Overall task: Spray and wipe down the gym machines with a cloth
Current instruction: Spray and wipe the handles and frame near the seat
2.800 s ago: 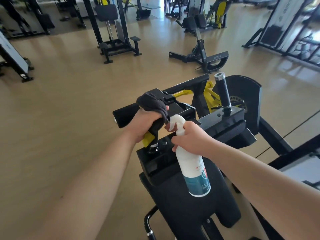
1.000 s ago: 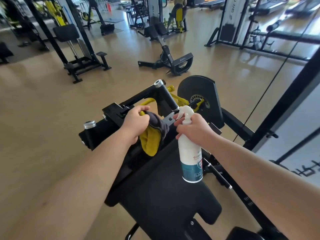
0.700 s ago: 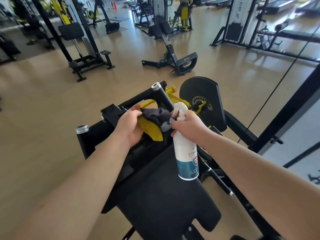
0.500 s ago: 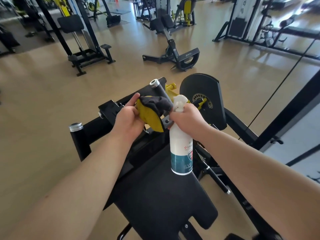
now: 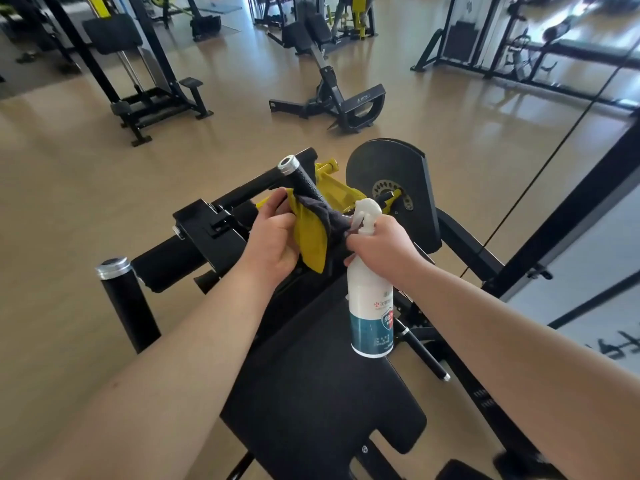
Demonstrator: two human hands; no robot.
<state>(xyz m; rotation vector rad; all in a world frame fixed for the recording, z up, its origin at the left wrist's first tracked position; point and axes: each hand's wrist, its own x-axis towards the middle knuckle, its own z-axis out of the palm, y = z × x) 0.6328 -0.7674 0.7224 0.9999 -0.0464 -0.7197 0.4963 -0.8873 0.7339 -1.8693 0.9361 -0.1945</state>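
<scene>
Cloth [image 5: 311,233] at the machine handle [image 5: 304,183]
Left hand [image 5: 273,240] grips the cloth low on the handle; right hand [image 5: 381,247], just right of the handle, holds the bottle [image 5: 370,313] upright

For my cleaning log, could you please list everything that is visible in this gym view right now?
cloth: one, yellow and dark grey, at the base of the farther handle post
spray bottle: one, white with a teal label, above the pad
handle posts: two, black with silver caps, one by the cloth, one at lower left
pad: one, black, below the hands
round cover: one, black, right of the cloth
other machines: several, black with some yellow, farther across the room
floor: tan, all around
left hand: one, grips the cloth
right hand: one, holds the spray bottle by its neck
</scene>
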